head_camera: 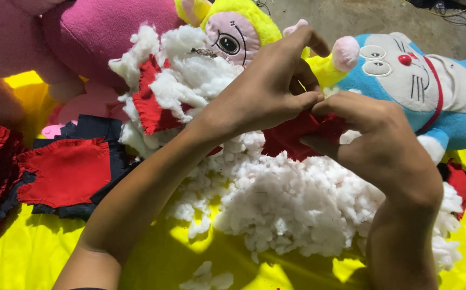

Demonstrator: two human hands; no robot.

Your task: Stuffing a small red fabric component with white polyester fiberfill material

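Red fabric piece: the red fabric piece was held up between both hands, above the heap of white stuffing, near the middle of the view.
Left hand: the left hand pinched the upper edge of the cloth between thumb and fingers, closed on it.
Right hand: the right hand gripped the same cloth from the other side, fingers curled tight around its right end.
Progress, as judged: the cloth looked limp and flat in the grip, so it seemed barely filled, if at all; whether any edge was already sewn could not be told.
White stuffing: a big loose heap of white stuffing lay just below the hands on the yellow sheet, most of it apparently unused.
Cut cloth: a stack of red and dark cloth pieces lay flat to the left, well apart from the hands, seemingly waiting their turn.
Second red scrap: another red scrap sat half buried in stuffing beyond the left forearm.
Finished toys: a blue cat plush, a yellow-hooded plush and a pink plush lay farthest off, fully stuffed.
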